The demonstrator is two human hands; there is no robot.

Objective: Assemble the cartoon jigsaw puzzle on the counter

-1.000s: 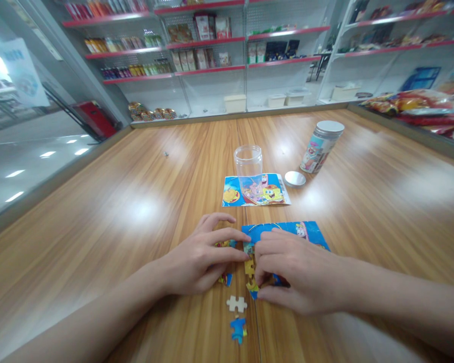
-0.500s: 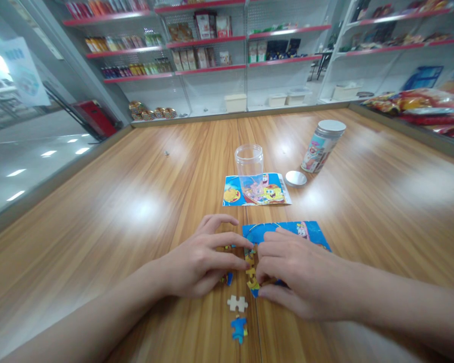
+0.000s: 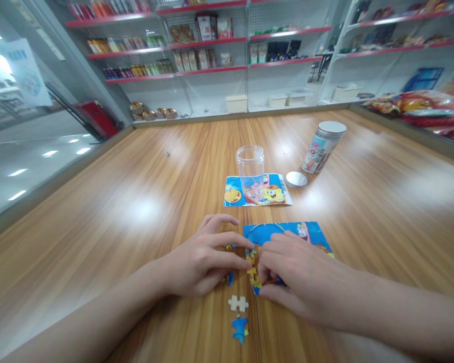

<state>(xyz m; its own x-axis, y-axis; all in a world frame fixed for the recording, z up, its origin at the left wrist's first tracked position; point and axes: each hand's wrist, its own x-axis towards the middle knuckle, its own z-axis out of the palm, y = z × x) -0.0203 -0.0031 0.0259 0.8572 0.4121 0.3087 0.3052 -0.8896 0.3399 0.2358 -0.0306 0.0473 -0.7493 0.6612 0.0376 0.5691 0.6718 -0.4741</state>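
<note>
Quick pass from my remote feed: both hands are down on the counter (image 3: 117, 212), close together, fingertips nearly meeting at the near-left corner of the part-built puzzle (image 3: 287, 233). The left hand (image 3: 200, 264) lies flat and spread, index and middle fingers reaching to the puzzle's left edge, gripping nothing that I can see. The right hand (image 3: 298, 277) is curled over the corner and covers much of the puzzle's near side. A yellow piece (image 3: 251, 270) sits right between the two sets of fingertips and both touch it, but I can't tell whether the right hand actually pinches it. Just near of the hands lie a white piece (image 3: 238, 303), face down, and a blue piece (image 3: 240, 327), both loose. Farther off are a picture sheet (image 3: 272, 194), with an open clear jar (image 3: 249, 164) standing on it, a lid (image 3: 296, 179) beside it, and a capped jar (image 3: 321, 146) beyond. Stocked shelves (image 3: 208, 45) are behind.
</note>
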